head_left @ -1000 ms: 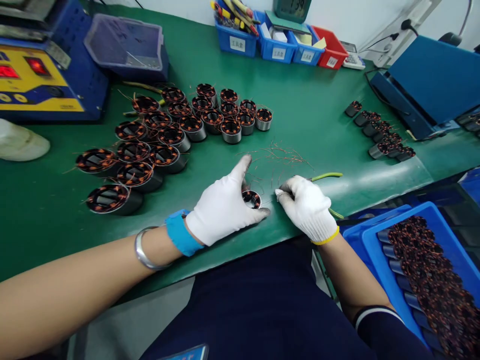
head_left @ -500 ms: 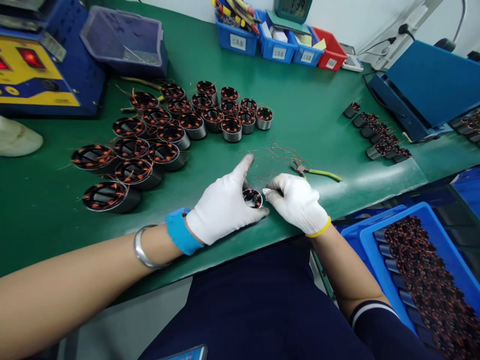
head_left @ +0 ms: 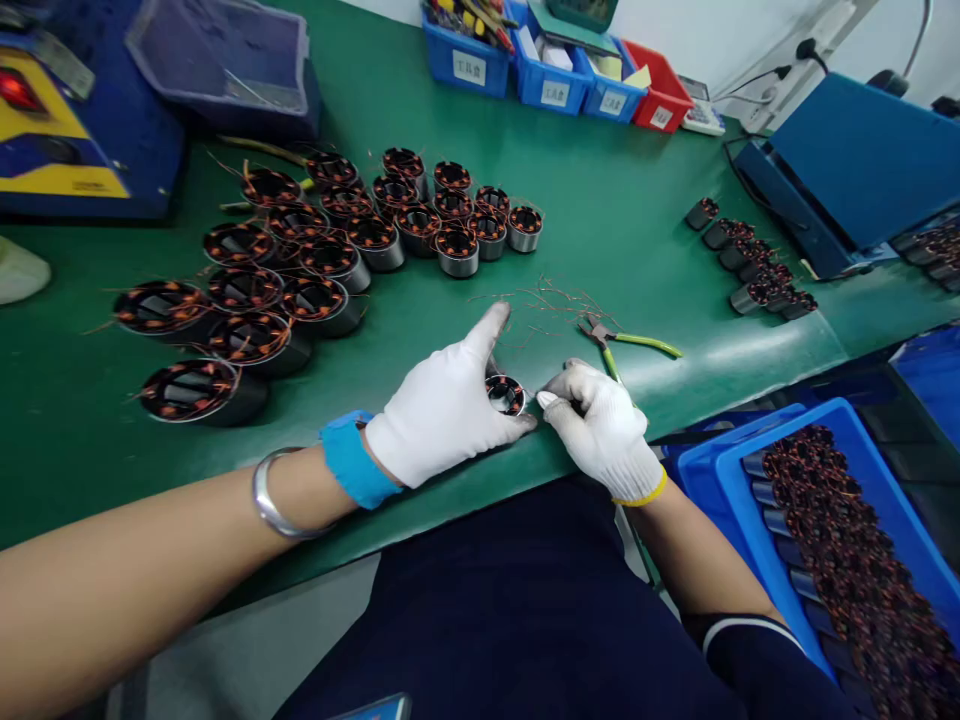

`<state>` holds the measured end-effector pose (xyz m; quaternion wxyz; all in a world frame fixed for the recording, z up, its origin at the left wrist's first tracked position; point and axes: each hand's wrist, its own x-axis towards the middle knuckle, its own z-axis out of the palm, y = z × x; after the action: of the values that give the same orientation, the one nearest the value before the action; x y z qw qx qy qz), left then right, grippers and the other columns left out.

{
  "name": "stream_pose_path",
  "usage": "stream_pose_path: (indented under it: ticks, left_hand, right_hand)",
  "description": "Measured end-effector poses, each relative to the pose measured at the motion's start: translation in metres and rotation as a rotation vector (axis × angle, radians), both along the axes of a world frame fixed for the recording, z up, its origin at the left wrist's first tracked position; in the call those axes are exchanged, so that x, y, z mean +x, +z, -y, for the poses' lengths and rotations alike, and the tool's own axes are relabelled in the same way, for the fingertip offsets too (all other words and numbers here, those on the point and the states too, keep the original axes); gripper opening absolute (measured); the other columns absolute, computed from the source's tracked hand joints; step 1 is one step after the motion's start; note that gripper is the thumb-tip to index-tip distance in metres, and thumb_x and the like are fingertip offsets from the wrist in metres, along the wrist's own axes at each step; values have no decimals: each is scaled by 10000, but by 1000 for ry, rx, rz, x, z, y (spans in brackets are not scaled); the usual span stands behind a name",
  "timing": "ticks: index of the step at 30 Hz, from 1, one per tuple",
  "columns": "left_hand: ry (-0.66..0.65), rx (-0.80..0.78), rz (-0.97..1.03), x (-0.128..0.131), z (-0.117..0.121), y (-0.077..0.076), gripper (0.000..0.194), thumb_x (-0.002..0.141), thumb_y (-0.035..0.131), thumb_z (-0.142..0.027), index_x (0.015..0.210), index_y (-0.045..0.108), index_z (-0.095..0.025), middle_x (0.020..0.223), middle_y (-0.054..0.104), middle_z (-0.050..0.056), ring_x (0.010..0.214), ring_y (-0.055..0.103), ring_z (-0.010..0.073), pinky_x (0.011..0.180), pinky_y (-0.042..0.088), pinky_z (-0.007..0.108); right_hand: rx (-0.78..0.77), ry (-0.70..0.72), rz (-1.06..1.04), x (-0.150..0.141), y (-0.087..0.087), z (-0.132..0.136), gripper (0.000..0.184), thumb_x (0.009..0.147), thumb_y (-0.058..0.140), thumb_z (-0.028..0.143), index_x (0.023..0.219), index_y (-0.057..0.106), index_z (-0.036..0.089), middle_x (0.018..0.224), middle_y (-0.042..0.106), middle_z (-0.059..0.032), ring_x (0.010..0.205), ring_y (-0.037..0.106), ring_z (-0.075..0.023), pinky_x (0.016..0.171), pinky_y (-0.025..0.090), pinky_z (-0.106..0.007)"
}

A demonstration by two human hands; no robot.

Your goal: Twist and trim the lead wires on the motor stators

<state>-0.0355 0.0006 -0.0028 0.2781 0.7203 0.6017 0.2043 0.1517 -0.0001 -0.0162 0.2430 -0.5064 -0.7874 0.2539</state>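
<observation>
A small ring-shaped motor stator [head_left: 516, 402] with copper windings stands on the green bench in front of me. My left hand [head_left: 457, 405], in a white glove, is closed around it, thumb and fingers on either side. Just right of the stator, my gloved right hand [head_left: 596, 425] pinches with thumb and forefinger, close to the stator's edge; a thin wire seems to run there, but it is too fine to make out surely. Beyond the right hand lie green-handled cutting pliers [head_left: 604, 335], with cut copper wire scraps [head_left: 551, 297] to their left.
Several wound stators [head_left: 319, 255] stand grouped at the left, and a smaller group [head_left: 750, 258] at the right. A blue crate [head_left: 724, 480] full of stators sits at the lower right. Tool boxes [head_left: 469, 68] line the back; a yellow-and-blue machine [head_left: 75, 150] stands far left.
My right hand has drawn slightly away from the stator, right and down, uncovering more of the pliers' handle. My left hand stays around the stator. The view has shifted a little.
</observation>
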Motion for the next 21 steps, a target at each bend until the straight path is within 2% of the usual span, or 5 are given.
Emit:
stream_pose_path:
  ticks: [5,7,10,16,21]
  left_hand:
    - [-93,-44,-13,-7,-5,-2,1101,607,736,-510,1521,231,-161,992,690,70,920,675,297,785,531,376]
    - [-181,-40,4,-14,-7,-1,1224,523,795,-526,1526,201,-150,1157,646,116,1027,647,320,869,527,402]
    - [-342,-25,47,-22,-11,4,1227,482,827,-536,1487,270,-105,1391,494,190,1222,542,343,1028,461,420]
    - [-355,11,45,-23,-13,5,621,707,694,-437,1228,555,-127,1176,654,110,1045,643,260,949,515,387]
    - [-332,1,48,-21,-12,2,571,702,707,-420,1187,578,-147,1124,667,77,1001,648,236,911,522,367]
  right_hand:
    - [145,-82,230,16,22,13,208,893,541,338,981,646,181,1032,670,-90,917,632,-216,815,498,-354]
    - [317,-88,194,17,31,20,445,860,588,420,1234,556,181,1301,574,-146,1077,610,-265,833,522,-382]
    - [379,123,202,11,35,29,709,836,598,522,1414,395,166,1475,429,-171,1161,588,-281,812,546,-363]
    - [106,128,439,-5,7,25,578,964,384,509,1421,435,158,1161,674,-112,895,676,-222,795,491,-328]
    - [129,118,608,-6,1,19,467,1012,247,423,1325,537,234,1010,690,-67,810,654,-206,669,383,-322]
